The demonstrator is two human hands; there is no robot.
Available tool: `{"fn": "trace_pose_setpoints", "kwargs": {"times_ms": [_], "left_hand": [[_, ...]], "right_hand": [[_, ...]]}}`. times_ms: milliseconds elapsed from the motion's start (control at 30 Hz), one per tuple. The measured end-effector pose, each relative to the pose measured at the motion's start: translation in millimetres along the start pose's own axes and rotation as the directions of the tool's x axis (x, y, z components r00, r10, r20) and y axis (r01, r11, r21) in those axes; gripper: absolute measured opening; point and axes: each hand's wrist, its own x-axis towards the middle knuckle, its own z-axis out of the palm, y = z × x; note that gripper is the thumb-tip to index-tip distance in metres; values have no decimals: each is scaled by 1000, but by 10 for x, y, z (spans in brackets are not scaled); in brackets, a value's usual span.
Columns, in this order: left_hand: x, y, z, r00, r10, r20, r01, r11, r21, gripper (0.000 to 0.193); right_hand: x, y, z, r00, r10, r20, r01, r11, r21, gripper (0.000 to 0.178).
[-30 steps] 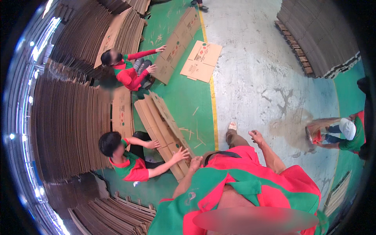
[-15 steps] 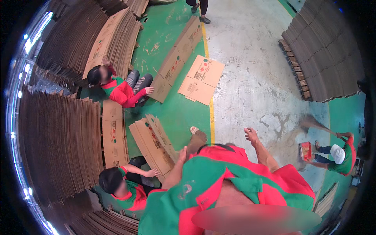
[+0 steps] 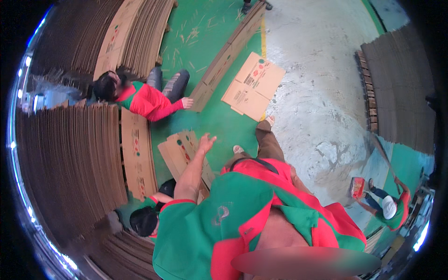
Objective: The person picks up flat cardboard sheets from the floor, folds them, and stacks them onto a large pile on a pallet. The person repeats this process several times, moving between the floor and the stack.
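Observation:
My left hand (image 3: 206, 141) reaches forward with the fingers apart and nothing in it. Below it in the picture lie several folded cardboard sheets (image 3: 175, 156), part of them hidden by my forearm. Close to my right hip is my right hand (image 3: 294, 173), its fingers mostly hidden by my body and shirt. Ahead of my feet, across the yellow floor line, a flattened cardboard box (image 3: 255, 84) with printed marks rests on the floor. A long bundle of folded cardboard (image 3: 226, 58) runs along the floor to its left.
Tall cardboard stacks (image 3: 70, 158) line the left side; another stack (image 3: 396, 88) sits on a wooden pallet (image 3: 367, 91) at right. One person (image 3: 149, 100) sits by the long bundle, another (image 3: 144, 219) beside my left arm. A third sweeps with a red dustpan (image 3: 357, 187).
I have stepped forward, one foot now near the flat box. My left hand has swung forward and my right hand back to my hip. The seated person's hand has come off the long bundle.

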Motion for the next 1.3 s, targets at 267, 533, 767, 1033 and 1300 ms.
{"fn": "trace_pose_setpoints", "kwargs": {"times_ms": [267, 533, 767, 1033, 1300], "left_hand": [[1098, 695, -542, 980, 51, -193, 4, 961, 276, 84], [3312, 484, -682, 948, 140, -287, 27, 860, 509, 103], [4406, -61, -633, 993, -2, -115, 55, 886, 460, 83], [4434, 34, -804, 991, 134, -21, -98, 811, 577, 48], [3511, 1077, -19, 956, 290, 51, -277, 827, 489, 52]], "right_hand": [[789, -2071, 88, 979, 170, -114, -175, 984, -39, 60], [795, -2560, 950, 965, 114, -234, -117, 993, 2, 65], [605, -1954, 2298, 965, 250, -79, -262, 906, -333, 55], [1313, -2006, 3143, 972, 215, 96, -183, 946, -268, 57], [1953, -2175, 3594, 989, 91, 115, -51, 949, -312, 78]]}}
